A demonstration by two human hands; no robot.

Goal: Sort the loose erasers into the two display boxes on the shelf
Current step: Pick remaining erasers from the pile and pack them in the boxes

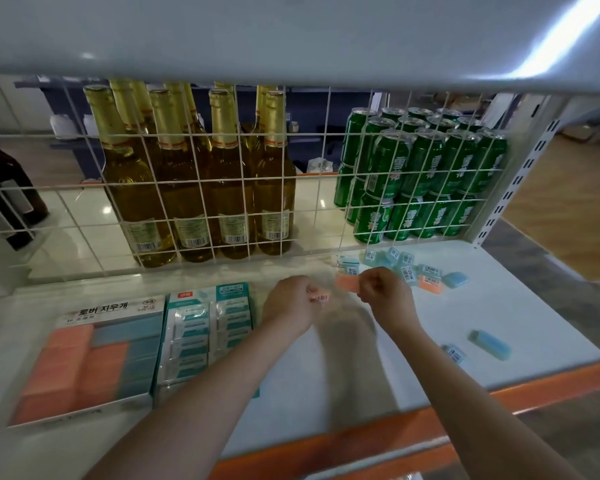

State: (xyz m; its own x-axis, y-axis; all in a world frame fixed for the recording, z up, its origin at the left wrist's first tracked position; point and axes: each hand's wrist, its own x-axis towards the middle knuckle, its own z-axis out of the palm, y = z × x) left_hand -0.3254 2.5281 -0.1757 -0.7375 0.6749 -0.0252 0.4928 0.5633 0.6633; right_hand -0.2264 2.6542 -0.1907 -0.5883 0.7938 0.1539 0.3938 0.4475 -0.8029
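Our left hand (290, 303) pinches a barcoded eraser (321, 298); our right hand (383, 292) grips an orange eraser (347, 283) beside it, loose erasers (406, 268) just beyond, boxes (94, 355) left.

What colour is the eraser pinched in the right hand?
Orange-pink, in the head view: the eraser sticks out left of the right hand.

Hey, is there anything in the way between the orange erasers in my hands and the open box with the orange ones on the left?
Nothing visible blocks it. The left hand and right hand each hold an orange eraser above the white shelf. The teal display box of packaged erasers sits between them and the orange-and-blue eraser box, low enough to pass over.
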